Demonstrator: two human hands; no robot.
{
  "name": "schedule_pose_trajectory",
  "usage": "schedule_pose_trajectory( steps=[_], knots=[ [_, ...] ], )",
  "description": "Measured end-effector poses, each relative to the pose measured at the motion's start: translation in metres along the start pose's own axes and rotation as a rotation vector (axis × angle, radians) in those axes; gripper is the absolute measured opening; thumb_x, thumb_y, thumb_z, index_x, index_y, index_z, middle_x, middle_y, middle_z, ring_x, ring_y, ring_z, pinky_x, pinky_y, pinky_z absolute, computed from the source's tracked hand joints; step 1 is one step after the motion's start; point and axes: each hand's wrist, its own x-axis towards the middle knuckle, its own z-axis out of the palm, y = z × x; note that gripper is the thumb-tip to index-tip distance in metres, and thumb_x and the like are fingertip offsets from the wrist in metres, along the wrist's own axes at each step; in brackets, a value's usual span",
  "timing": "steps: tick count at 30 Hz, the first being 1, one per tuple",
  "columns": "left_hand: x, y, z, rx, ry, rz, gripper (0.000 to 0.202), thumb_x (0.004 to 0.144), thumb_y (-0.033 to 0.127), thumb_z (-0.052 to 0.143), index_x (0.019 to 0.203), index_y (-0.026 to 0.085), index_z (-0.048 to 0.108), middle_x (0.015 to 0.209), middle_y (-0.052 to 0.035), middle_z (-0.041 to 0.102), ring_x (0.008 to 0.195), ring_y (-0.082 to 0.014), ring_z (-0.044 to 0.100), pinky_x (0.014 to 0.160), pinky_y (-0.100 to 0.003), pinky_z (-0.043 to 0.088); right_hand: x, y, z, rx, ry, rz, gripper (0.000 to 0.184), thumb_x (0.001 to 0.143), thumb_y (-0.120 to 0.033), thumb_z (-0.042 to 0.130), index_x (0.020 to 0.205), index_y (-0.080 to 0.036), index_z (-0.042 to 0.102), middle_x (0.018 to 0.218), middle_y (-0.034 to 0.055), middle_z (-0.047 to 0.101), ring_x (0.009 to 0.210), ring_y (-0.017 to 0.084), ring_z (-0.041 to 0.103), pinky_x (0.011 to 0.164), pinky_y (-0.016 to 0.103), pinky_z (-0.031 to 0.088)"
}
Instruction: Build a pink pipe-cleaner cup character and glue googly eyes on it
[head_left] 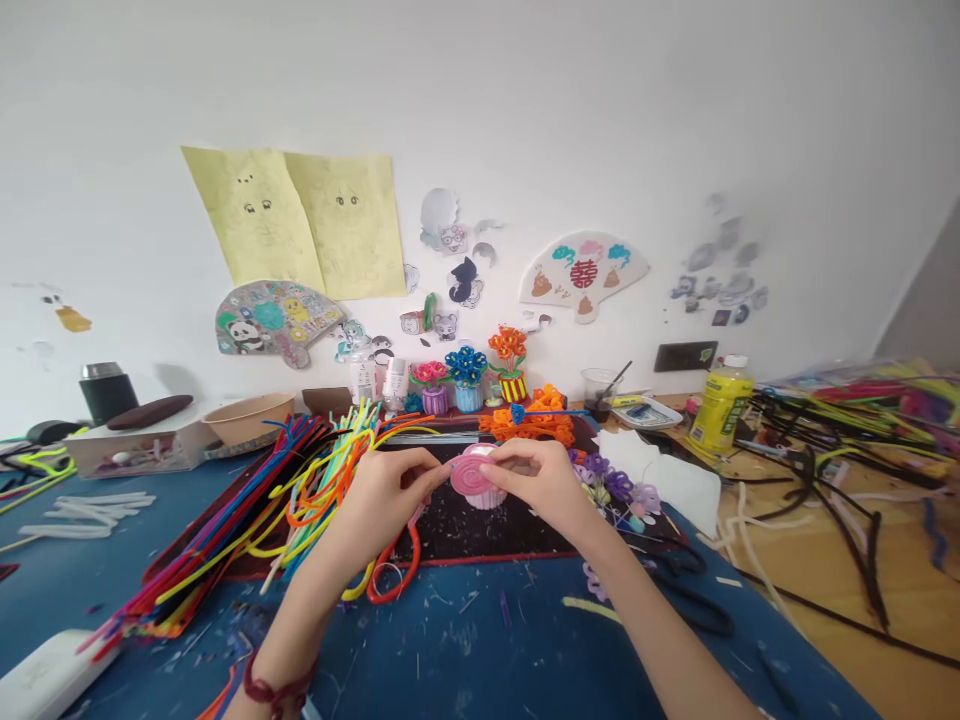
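Note:
Both hands meet over a black mat on the blue table. My left hand and my right hand pinch a small pink round piece made of coiled pipe cleaner, with a pale ribbed side like a little cup. Fingers of each hand curl round its rim from either side. A dark red cord is round my left wrist. A red loop of pipe cleaner lies just below my left hand.
A big fan of coloured pipe cleaners lies left. Small pipe-cleaner flower pots and orange pieces stand behind. Purple flowers, white paper, black scissors, a yellow bottle and dark pipe cleaners lie right. A bowl and boxes sit far left.

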Motion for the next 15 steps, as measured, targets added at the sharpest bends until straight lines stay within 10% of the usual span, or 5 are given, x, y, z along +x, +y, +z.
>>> schedule_pose_trajectory(
  steps=[15],
  knots=[
    [-0.003, -0.007, 0.018, -0.419, 0.055, -0.090, 0.034, 0.089, 0.044, 0.057, 0.080, 0.014, 0.068, 0.067, -0.0029, 0.070, 0.057, -0.0117, 0.060, 0.058, -0.021, 0.044, 0.001, 0.000, 0.001, 0.132, 0.066, 0.018, 0.031, 0.058, -0.040, 0.087, 0.075, -0.016, 0.076, 0.063, 0.0044, 0.073, 0.054, 0.019, 0.067, 0.057, 0.032, 0.059]
  ],
)
